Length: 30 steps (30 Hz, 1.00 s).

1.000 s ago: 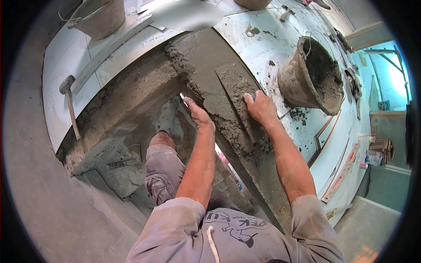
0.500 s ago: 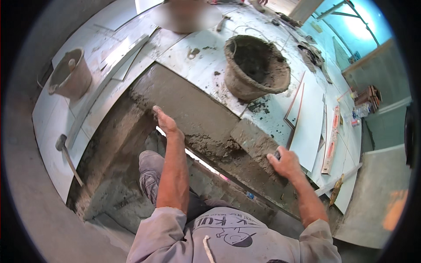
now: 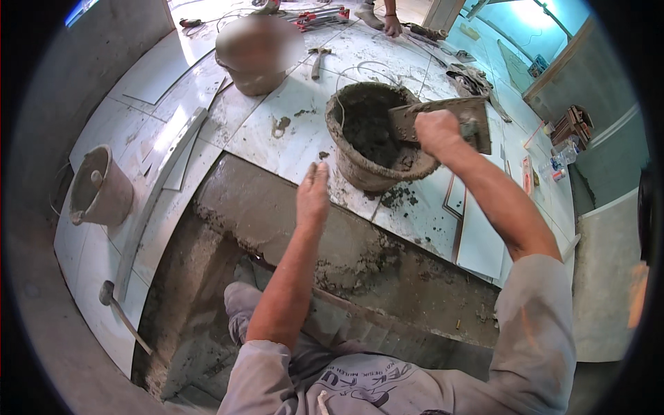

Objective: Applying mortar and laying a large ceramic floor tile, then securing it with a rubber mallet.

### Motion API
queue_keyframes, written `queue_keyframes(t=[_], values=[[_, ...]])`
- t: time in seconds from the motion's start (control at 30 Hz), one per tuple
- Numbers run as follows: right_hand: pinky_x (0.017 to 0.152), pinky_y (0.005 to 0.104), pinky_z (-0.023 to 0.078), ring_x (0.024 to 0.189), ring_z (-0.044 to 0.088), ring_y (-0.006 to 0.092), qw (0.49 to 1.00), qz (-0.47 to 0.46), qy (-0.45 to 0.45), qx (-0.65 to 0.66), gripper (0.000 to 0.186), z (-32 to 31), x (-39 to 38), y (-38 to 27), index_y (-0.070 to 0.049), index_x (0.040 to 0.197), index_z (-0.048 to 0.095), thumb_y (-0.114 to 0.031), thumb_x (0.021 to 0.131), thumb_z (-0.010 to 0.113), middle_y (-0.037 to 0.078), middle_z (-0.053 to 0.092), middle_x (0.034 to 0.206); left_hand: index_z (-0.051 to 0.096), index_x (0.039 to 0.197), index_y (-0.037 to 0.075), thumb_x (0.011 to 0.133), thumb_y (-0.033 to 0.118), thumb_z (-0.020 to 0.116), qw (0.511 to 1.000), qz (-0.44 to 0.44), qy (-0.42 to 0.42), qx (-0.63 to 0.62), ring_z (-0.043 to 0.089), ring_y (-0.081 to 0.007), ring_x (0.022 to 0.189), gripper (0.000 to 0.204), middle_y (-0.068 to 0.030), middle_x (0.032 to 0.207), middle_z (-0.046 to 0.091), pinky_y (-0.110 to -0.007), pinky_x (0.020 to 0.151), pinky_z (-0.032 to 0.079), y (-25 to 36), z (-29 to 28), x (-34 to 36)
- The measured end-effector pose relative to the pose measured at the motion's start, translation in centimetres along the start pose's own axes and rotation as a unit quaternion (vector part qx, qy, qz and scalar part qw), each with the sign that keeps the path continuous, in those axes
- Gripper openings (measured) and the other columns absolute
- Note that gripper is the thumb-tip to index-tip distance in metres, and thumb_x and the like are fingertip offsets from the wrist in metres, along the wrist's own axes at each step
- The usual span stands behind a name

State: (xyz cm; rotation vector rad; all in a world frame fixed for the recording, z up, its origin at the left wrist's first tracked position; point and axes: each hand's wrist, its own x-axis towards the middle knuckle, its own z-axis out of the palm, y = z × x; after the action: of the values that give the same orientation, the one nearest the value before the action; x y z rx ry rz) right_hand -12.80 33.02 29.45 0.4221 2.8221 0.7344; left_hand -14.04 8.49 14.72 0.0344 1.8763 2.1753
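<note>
My right hand (image 3: 436, 133) grips a mortar-caked flat steel trowel (image 3: 482, 114), held tilted over the right part of a large mortar bucket (image 3: 363, 169); some of the dark mortar inside shows beside the blade. My left hand (image 3: 312, 197) is raised in front of that bucket's near left side, fingers stretched out, holding nothing that I can see. Below it lies a band of wet grey mortar (image 3: 252, 197) along the edge of the white tiles (image 3: 256, 135), with a rough, lumpy stretch toward the right. My legs are down in the recess beneath.
A pail (image 3: 104, 200), straightedge (image 3: 155, 197) and mallet (image 3: 124, 315) lie left. Behind are another bucket (image 3: 256, 79), a hammer (image 3: 316, 66) and a co-worker's hand (image 3: 391, 28). Loose tiles (image 3: 477, 242) and a level (image 3: 527, 176) are right; walls edge both sides.
My right hand has lifted the trowel from the mortar band to above the bucket. My left hand has moved forward and up, away from the recess edge. The view has shifted toward the room.
</note>
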Motion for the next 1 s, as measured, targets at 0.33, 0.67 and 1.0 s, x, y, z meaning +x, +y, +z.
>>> queue_keyframes(t=[0.33,0.67,1.0], values=[[0.080,0.0349,0.054,0.097,0.066,0.0239,0.990,-0.023,-0.134,0.044,0.026,-0.3,5.1,-2.3,-0.008,0.097,0.071,-0.017,0.074,0.063,0.010,0.069,0.102,0.030,0.139,-0.005,0.096,0.043,0.043,0.988,0.144,0.043,0.026,0.041,-0.0376,0.128,0.067,-0.0274,0.136,0.042,-0.039,0.104,0.033,1.6,7.8,4.5],[0.080,0.0369,0.053,0.096,0.066,0.0266,0.981,-0.090,-0.159,0.068,0.028,-0.6,4.9,-2.2,-0.005,0.095,0.070,-0.022,0.075,0.059,0.014,0.069,0.100,0.048,0.123,-0.003,0.097,0.032,0.047,0.984,0.154,0.063,0.064,0.056,-0.0234,0.097,0.044,-0.0154,0.108,0.061,-0.033,0.087,0.043,0.3,8.0,5.0],[0.082,0.0389,0.052,0.090,0.066,0.0294,0.978,-0.154,-0.126,0.064,0.029,-1.1,4.8,-2.1,-0.001,0.085,0.070,-0.027,0.078,0.059,0.017,0.068,0.091,0.043,0.130,-0.004,0.094,0.041,0.047,0.987,0.116,0.065,0.091,0.053,-0.0409,0.108,0.058,-0.0256,0.118,0.056,-0.044,0.094,0.039,0.0,7.6,5.5]])
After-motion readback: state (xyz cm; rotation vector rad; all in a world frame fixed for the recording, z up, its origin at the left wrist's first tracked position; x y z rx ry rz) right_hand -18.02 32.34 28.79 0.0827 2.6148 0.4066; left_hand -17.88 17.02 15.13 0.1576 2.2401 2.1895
